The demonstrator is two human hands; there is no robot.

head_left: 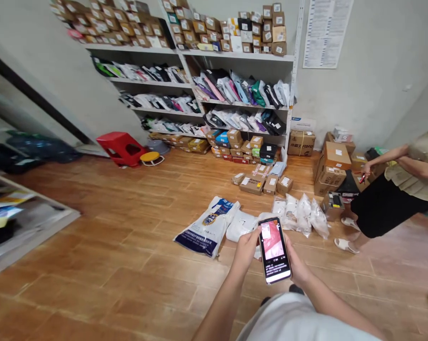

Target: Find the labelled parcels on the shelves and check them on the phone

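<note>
Now we grip slim black glass-faced smartphone [273,250] over wooden floor [93,246]: left hand [247,250], right hand [296,263] both curled around its edges (rigid, light, slippery, breakable). Best held by long sides.

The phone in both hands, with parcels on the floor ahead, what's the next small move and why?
Probably tilt the phone toward the white bags lying just beyond it. Left hand and right hand hold it upright, its screen showing a pink parcel photo.
</note>
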